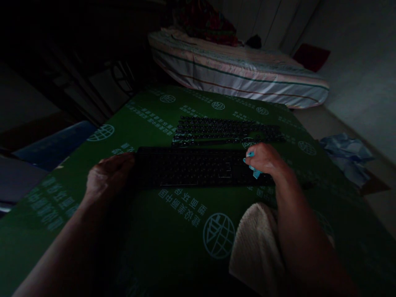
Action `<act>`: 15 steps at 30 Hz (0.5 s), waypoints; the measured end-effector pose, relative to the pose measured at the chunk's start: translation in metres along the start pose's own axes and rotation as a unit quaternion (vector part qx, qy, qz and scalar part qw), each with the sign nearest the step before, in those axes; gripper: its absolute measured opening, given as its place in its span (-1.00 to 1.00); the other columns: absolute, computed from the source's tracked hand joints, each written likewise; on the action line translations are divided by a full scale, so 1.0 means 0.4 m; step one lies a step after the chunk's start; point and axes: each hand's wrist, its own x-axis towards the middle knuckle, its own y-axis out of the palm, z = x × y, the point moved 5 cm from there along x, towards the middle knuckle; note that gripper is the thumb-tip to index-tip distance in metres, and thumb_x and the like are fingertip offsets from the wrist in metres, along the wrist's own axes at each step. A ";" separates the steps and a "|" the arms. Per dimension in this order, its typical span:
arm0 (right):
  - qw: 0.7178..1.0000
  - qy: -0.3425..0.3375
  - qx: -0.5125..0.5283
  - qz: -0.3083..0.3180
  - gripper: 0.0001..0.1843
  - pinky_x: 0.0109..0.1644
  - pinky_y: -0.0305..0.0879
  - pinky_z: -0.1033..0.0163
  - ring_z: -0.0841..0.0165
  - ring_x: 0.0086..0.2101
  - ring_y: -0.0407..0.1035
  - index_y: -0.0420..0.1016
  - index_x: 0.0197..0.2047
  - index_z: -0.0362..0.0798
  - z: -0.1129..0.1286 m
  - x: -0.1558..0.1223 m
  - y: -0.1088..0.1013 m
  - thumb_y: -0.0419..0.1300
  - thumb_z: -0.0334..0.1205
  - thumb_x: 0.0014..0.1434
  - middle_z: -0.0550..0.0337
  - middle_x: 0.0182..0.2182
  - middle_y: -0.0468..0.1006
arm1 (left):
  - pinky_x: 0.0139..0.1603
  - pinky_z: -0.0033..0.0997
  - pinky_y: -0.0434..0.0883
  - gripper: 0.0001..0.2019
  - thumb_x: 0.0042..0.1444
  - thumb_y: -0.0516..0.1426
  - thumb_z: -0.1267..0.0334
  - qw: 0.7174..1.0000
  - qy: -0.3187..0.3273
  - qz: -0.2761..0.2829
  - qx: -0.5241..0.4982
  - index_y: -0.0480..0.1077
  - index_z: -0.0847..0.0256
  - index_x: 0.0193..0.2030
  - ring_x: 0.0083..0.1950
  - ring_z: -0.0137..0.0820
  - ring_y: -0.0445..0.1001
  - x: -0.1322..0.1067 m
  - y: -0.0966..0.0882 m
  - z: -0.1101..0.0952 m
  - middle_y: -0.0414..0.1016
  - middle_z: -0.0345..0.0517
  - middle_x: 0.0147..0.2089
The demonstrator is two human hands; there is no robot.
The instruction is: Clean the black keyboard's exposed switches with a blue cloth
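A black keyboard base (pixel 185 167) with its keycaps off lies across the green table. At its left end, my left hand (pixel 113 171) is closed on the edge, its fingertips partly lost in shadow. Over the right part of the keyboard, my right hand (pixel 261 157) pinches a small light-blue cloth (pixel 256 172), which pokes out below the fingers and touches or hangs just above the board. Behind the base, loose black keycaps (pixel 213 126) lie in several rows. A beige towel (pixel 255 243) sits near my right forearm.
The table (pixel 139 227) has a green printed cover. Beyond its far edge is a bed (pixel 241 78) with a striped sheet. Crumpled pale-blue fabric (pixel 346 154) lies on the floor at right. A blue surface (pixel 58 144) stands at left; the room is dim.
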 end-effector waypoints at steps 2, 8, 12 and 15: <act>1.000 -0.007 0.006 0.010 -0.84 -0.46 0.12 0.34 0.33 -0.45 0.45 0.58 -0.37 0.02 0.010 -0.001 0.004 0.18 -0.25 -0.06 0.19 -0.49 0.58 | -0.18 -0.22 0.42 -0.45 0.03 -0.03 -0.16 1.000 -0.008 -0.002 0.003 0.45 0.24 -0.08 0.04 -0.13 0.43 -0.004 -0.004 -0.007 0.50 -0.11 0.02; 1.000 -0.003 -0.028 0.009 -0.83 -0.45 0.11 0.33 0.31 -0.41 0.46 0.58 -0.37 0.03 0.005 -0.003 0.003 0.19 -0.25 -0.06 0.17 -0.46 0.59 | -0.11 -0.25 0.39 -0.42 0.01 -0.03 -0.17 1.000 -0.001 -0.002 -0.008 0.46 0.28 -0.09 0.05 -0.16 0.43 -0.009 -0.009 -0.017 0.51 -0.10 0.00; 1.000 0.003 -0.029 -0.002 -0.83 -0.44 0.10 0.33 0.33 -0.43 0.45 0.58 -0.35 0.03 -0.006 -0.002 -0.002 0.19 -0.24 -0.05 0.18 -0.48 0.58 | -0.10 -0.24 0.39 -0.44 0.04 -0.05 -0.13 1.000 -0.010 0.007 0.006 0.44 0.25 -0.04 0.07 -0.16 0.42 -0.010 -0.006 -0.013 0.48 -0.13 0.04; 1.000 -0.013 -0.018 0.003 -0.83 -0.44 0.11 0.34 0.35 -0.44 0.44 0.58 -0.33 0.02 -0.005 0.000 0.000 0.20 -0.24 -0.05 0.18 -0.47 0.58 | -0.07 -0.25 0.40 -0.38 0.03 -0.11 -0.22 0.999 -0.008 0.009 0.030 0.45 0.20 -0.05 0.08 -0.18 0.42 -0.006 -0.004 -0.006 0.49 -0.19 0.03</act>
